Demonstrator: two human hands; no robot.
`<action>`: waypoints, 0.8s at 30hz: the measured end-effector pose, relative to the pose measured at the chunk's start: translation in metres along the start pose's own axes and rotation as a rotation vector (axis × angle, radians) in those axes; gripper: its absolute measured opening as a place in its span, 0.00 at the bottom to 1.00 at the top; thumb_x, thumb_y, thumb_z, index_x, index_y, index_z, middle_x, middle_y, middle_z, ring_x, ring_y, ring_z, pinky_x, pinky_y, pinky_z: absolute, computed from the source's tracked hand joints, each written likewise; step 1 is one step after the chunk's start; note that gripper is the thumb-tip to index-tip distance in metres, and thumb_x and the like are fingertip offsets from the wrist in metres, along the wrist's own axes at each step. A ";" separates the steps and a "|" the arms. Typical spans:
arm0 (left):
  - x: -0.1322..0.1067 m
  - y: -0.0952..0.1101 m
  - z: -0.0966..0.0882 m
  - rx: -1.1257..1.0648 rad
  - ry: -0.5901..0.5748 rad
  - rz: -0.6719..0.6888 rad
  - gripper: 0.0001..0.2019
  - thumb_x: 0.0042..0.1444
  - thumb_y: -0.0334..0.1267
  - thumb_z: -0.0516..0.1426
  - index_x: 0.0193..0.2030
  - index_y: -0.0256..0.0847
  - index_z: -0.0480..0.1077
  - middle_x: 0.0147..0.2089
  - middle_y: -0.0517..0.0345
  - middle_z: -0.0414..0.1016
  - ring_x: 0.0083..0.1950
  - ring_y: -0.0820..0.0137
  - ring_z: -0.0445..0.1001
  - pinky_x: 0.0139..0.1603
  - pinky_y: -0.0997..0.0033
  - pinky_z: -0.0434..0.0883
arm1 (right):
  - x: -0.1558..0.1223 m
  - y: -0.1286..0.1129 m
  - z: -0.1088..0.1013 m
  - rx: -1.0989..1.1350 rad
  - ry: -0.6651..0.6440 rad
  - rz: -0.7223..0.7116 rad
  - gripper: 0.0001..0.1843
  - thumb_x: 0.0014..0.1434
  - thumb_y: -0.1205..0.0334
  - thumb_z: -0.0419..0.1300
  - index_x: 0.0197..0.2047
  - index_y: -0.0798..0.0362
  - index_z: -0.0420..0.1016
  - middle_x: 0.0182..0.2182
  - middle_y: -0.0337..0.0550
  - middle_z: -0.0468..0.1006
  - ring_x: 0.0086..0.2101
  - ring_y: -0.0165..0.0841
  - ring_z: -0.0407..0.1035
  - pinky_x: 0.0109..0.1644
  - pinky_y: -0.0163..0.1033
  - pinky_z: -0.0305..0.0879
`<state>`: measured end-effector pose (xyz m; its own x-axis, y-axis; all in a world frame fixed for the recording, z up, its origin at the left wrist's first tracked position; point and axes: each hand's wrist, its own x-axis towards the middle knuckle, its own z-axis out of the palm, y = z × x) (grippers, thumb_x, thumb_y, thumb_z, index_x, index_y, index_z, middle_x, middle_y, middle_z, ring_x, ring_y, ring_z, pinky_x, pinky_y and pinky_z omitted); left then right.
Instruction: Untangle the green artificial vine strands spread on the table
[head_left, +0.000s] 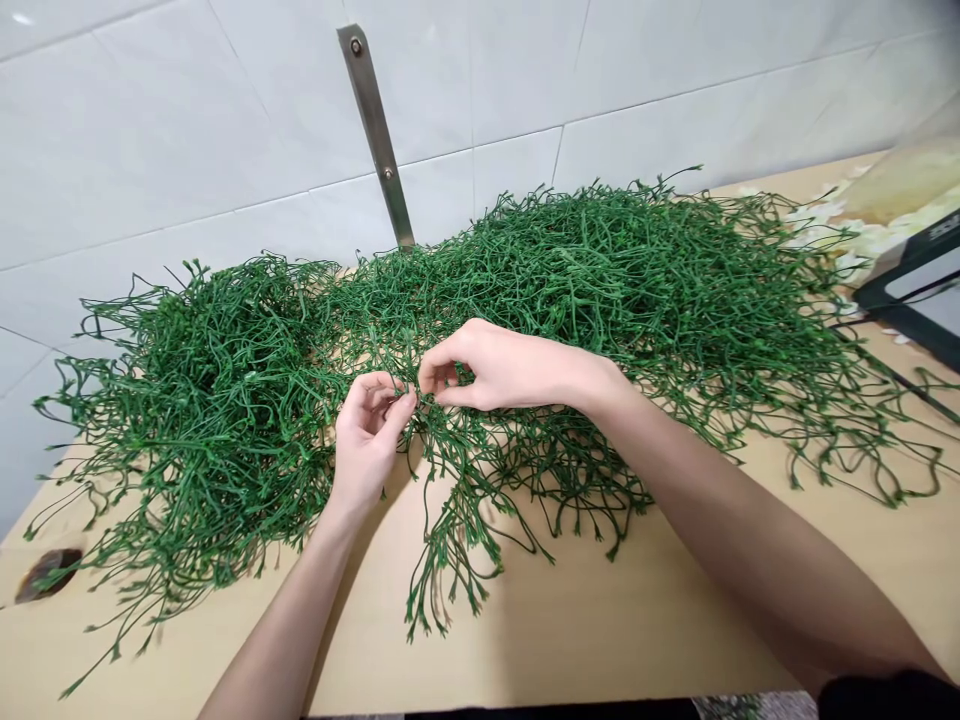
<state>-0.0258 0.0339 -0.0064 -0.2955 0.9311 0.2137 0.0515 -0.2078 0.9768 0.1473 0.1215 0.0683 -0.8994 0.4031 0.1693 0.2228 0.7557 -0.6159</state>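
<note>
At the front edge of the heap of green plastic sprigs (600, 280) sprawled across the wooden table (600, 630), the left hand (367, 440) and the right hand (499, 368) each pinch thin stems between thumb and fingertips. The step looks like teasing one sprig from the tangle, which calls for a steady grip and a slow, gentle pull.
</note>
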 end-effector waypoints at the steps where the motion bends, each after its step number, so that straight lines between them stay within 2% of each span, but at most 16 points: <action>1: 0.000 0.000 0.000 -0.009 -0.001 -0.002 0.12 0.50 0.37 0.66 0.38 0.43 0.69 0.37 0.61 0.71 0.38 0.75 0.71 0.41 0.77 0.69 | 0.000 0.000 0.000 -0.001 -0.012 -0.003 0.09 0.56 0.75 0.56 0.36 0.58 0.78 0.30 0.40 0.78 0.30 0.27 0.67 0.37 0.34 0.61; 5: 0.000 0.002 0.000 -0.089 -0.011 -0.038 0.12 0.49 0.36 0.67 0.37 0.43 0.69 0.36 0.62 0.71 0.37 0.76 0.72 0.42 0.77 0.70 | 0.000 0.000 0.001 -0.018 0.006 -0.007 0.12 0.57 0.74 0.54 0.39 0.56 0.78 0.29 0.39 0.77 0.28 0.26 0.65 0.36 0.34 0.60; 10: 0.001 0.006 0.001 -0.175 -0.013 -0.097 0.15 0.45 0.36 0.69 0.36 0.42 0.69 0.34 0.63 0.72 0.36 0.77 0.73 0.42 0.78 0.71 | -0.002 0.003 0.002 -0.089 0.004 0.041 0.08 0.57 0.70 0.56 0.34 0.56 0.77 0.29 0.40 0.76 0.28 0.27 0.65 0.35 0.35 0.58; 17: -0.001 0.007 0.002 -0.150 -0.019 -0.068 0.15 0.44 0.34 0.70 0.33 0.41 0.67 0.34 0.62 0.73 0.40 0.75 0.75 0.42 0.78 0.71 | -0.002 0.002 0.003 -0.122 0.022 0.054 0.06 0.56 0.68 0.59 0.33 0.58 0.78 0.34 0.46 0.77 0.35 0.32 0.68 0.39 0.37 0.61; 21: -0.001 0.007 0.002 -0.148 0.016 -0.081 0.15 0.44 0.34 0.69 0.33 0.41 0.66 0.34 0.62 0.75 0.39 0.75 0.75 0.43 0.76 0.71 | -0.002 -0.001 0.002 -0.032 -0.031 0.050 0.08 0.56 0.71 0.56 0.32 0.58 0.78 0.28 0.41 0.77 0.29 0.28 0.66 0.37 0.35 0.61; 24: 0.000 0.008 0.002 -0.171 0.048 -0.104 0.17 0.44 0.35 0.69 0.32 0.41 0.64 0.34 0.62 0.75 0.38 0.75 0.76 0.42 0.76 0.72 | -0.002 -0.002 0.000 0.008 -0.067 0.024 0.09 0.56 0.72 0.56 0.31 0.58 0.78 0.24 0.38 0.75 0.24 0.25 0.60 0.34 0.34 0.58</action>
<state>-0.0234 0.0329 0.0014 -0.3358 0.9359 0.1070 -0.1429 -0.1629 0.9762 0.1485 0.1192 0.0696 -0.9170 0.3852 0.1032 0.2414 0.7420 -0.6254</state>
